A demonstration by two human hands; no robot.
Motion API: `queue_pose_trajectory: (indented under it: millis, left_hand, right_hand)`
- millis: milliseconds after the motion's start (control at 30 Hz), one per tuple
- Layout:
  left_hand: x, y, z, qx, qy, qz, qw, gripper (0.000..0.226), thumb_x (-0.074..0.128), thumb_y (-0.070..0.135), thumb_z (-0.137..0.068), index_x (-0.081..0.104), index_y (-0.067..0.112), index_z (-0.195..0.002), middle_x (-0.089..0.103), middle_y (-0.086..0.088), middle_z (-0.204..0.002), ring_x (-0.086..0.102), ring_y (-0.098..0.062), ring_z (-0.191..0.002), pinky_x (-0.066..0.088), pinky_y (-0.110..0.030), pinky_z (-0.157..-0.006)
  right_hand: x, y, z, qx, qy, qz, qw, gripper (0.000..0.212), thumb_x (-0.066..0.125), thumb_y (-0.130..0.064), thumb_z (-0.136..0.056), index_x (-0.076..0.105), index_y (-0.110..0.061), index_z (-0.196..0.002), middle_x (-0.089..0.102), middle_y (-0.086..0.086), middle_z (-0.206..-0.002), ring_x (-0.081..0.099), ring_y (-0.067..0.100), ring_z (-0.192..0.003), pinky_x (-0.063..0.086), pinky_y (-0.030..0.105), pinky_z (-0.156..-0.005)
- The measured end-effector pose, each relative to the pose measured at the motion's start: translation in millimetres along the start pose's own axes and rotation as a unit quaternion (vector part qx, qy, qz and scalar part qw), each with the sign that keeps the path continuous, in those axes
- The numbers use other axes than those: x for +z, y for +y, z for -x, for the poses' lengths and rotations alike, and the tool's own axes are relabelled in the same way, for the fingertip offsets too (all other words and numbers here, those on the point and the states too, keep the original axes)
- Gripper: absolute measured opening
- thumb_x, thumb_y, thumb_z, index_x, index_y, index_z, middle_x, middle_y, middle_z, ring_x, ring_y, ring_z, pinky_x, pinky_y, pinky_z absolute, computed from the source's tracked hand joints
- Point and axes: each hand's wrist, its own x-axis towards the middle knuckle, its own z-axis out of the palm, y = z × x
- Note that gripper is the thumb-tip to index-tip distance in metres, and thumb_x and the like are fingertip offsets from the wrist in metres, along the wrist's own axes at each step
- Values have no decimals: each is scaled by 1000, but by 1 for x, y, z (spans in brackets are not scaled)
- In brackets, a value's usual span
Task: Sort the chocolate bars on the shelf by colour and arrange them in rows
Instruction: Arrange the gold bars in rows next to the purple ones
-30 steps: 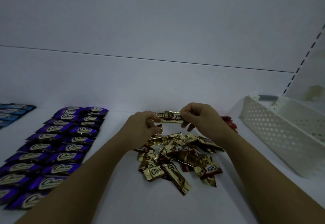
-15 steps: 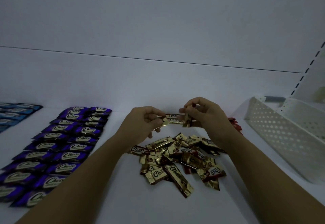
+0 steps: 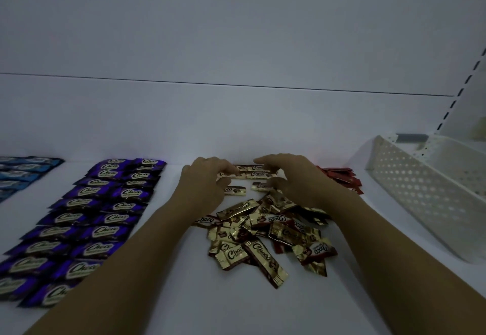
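I am arching my left hand (image 3: 203,181) and right hand (image 3: 286,177) over a few small gold foil-wrapped chocolate bars (image 3: 253,173), which are lying flat in short rows at the far middle of the white shelf (image 3: 163,298). My bent fingertips are touching their outer ends; I cannot tell whether either hand is actually pinching a bar. A loose heap of gold wrapped bars (image 3: 265,232) is lying just nearer, between my forearms. To the left, purple wrapped bars (image 3: 100,211) are sitting in two neat columns, with blue wrapped bars (image 3: 21,174) farther left. Red wrapped bars (image 3: 339,177) are lying just right of my right hand, near a white perforated plastic basket (image 3: 420,192).
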Motion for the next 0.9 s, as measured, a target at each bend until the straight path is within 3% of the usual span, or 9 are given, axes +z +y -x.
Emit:
queue_pose_trajectory:
  millis: [100, 300, 500, 733, 900]
  left_hand:
    - [-3, -5, 1, 19, -9, -26, 999, 21, 60, 18, -92, 68, 30, -107, 64, 9, -108, 50, -16, -107, 38, -43, -97]
    - [-9, -1, 5, 48, -90, -89, 991, 17, 58, 24, -94, 70, 32, -103, 62, 13, -104, 53, -10, -100, 43, -37, -95]
    - [-8, 3, 9, 41, -141, -126, 981, 29, 46, 27, -99, 63, 29, -122, 56, 10, -124, 50, -12, -111, 41, -39, -100]
    - [-5, 2, 6, 46, -157, -174, 971, 38, 35, 24, -101, 50, 28, -136, 47, 6, -136, 42, -17, -121, 37, -37, -100]
    - [-2, 3, 7, 45, -162, -189, 968, 39, 38, 16, -99, 51, 24, -135, 47, 3, -134, 43, -19, -118, 40, -37, -98]
  right_hand:
    - [-1, 5, 6, 12, -4, 26, 1000, 42, 60, -19, -94, 54, -26, -134, 58, -2, -131, 51, 14, -117, 41, 33, -103]
    - [-4, 1, 11, 20, -7, 40, 999, 25, 54, -19, -97, 69, -23, -117, 65, -2, -122, 58, 14, -107, 45, 27, -93]
    - [3, -4, 11, -9, -102, 84, 991, 37, 41, -17, -102, 54, -22, -136, 50, -3, -143, 44, 16, -129, 34, 29, -106]
    - [2, -8, 11, -9, -99, 74, 992, 40, 37, -17, -103, 48, -25, -141, 48, -2, -144, 42, 16, -129, 30, 22, -98]
    - [5, -9, 12, -10, -106, 63, 992, 39, 34, -17, -104, 50, -22, -139, 51, 0, -141, 42, 17, -127, 32, 29, -104]
